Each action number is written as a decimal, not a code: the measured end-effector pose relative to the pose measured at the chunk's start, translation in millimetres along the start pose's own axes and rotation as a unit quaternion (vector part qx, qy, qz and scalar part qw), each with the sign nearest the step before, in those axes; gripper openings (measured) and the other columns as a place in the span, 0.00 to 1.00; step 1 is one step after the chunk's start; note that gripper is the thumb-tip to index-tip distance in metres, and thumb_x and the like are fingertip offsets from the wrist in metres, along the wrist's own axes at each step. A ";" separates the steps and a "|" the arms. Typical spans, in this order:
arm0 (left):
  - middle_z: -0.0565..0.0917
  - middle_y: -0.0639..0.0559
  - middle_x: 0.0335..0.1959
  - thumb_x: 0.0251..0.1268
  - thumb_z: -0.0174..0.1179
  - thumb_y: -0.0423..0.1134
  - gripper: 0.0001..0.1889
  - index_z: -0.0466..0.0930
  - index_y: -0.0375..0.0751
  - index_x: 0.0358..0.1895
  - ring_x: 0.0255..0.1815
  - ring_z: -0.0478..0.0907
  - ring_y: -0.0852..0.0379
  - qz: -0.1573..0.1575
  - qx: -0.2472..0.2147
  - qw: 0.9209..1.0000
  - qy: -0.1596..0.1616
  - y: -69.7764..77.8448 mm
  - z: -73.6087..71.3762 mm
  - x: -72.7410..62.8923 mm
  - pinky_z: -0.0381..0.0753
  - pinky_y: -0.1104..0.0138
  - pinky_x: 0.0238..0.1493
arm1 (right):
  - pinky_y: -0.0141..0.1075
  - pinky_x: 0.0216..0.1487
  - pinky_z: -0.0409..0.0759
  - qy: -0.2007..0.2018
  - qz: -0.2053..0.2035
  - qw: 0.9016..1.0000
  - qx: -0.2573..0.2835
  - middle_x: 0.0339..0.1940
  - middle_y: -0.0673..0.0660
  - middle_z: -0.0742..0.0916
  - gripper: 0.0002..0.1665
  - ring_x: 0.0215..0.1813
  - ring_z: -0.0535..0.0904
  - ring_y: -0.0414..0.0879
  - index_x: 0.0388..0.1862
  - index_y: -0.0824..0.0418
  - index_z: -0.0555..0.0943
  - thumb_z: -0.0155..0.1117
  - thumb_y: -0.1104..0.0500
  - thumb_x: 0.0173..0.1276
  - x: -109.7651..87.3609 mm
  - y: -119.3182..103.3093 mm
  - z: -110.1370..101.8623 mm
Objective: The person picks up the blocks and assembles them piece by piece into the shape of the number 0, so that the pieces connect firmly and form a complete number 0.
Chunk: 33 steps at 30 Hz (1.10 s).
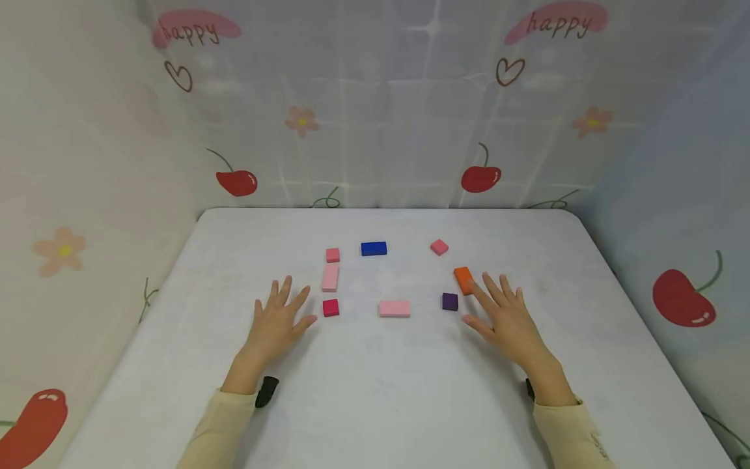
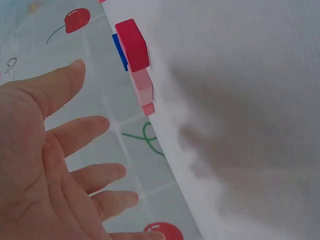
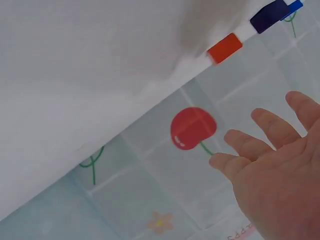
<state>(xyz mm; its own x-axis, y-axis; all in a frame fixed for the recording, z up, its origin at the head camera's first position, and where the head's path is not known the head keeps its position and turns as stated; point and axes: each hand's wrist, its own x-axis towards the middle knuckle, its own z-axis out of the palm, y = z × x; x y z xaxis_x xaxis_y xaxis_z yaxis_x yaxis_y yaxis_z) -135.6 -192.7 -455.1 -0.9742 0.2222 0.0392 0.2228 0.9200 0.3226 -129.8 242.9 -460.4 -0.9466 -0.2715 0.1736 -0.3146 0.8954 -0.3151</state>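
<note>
My left hand (image 1: pixel 277 329) hovers with spread fingers over the table, left of a red block (image 1: pixel 331 307); nothing is in it. Behind that block lie a light pink block (image 1: pixel 330 277) and a small pink block (image 1: pixel 333 255). My right hand (image 1: pixel 508 324) is held out flat with fingers apart, its index fingertip overlapping the edge of an orange block (image 1: pixel 463 280) in the head view. The right wrist view shows the orange block (image 3: pixel 225 48) apart from the fingers. A dark purple block (image 1: pixel 450 301) sits just left of this hand.
Between the hands lies a light pink rectangular block (image 1: pixel 394 309). Farther back are a blue block (image 1: pixel 374 249) and a turned pink block (image 1: pixel 439 247). The white table (image 1: pixel 375 391) meets a printed curtain (image 1: pixel 381 130) at its back and sides.
</note>
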 end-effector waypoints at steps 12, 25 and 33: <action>0.64 0.33 0.73 0.60 0.68 0.45 0.28 0.77 0.40 0.63 0.76 0.51 0.30 -0.006 -0.082 0.997 0.006 5.8 13.7 22.1 0.56 0.30 0.65 | 0.58 0.64 0.71 -0.008 -0.095 0.991 0.094 0.73 0.64 0.70 0.38 0.76 0.59 0.66 0.69 0.62 0.72 0.71 0.49 0.62 30.8 -50.7 27.8; 0.67 0.32 0.71 0.55 0.71 0.41 0.22 0.84 0.40 0.55 0.76 0.51 0.28 -0.013 -0.112 0.994 0.012 1.7 19.4 28.5 0.59 0.33 0.66 | 0.57 0.64 0.72 -0.076 -0.081 0.992 0.058 0.68 0.66 0.76 0.29 0.72 0.67 0.67 0.60 0.65 0.80 0.71 0.55 0.62 63.7 -73.9 39.7; 0.68 0.32 0.70 0.53 0.73 0.41 0.19 0.87 0.39 0.50 0.76 0.52 0.28 -0.006 -0.114 0.993 0.016 0.7 25.1 32.3 0.60 0.34 0.65 | 0.54 0.67 0.71 -0.101 -0.052 0.993 0.043 0.66 0.65 0.78 0.24 0.71 0.69 0.64 0.56 0.65 0.83 0.71 0.57 0.62 68.9 -79.9 42.6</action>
<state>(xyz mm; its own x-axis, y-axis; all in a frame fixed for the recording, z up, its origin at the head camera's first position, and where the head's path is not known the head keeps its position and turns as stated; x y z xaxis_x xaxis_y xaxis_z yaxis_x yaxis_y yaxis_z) -166.0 -176.8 -477.4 -0.9782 0.1982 0.0624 0.2009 0.8251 0.5281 -172.8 137.6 -463.0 -0.9008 -0.4337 0.0207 -0.4075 0.8281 -0.3850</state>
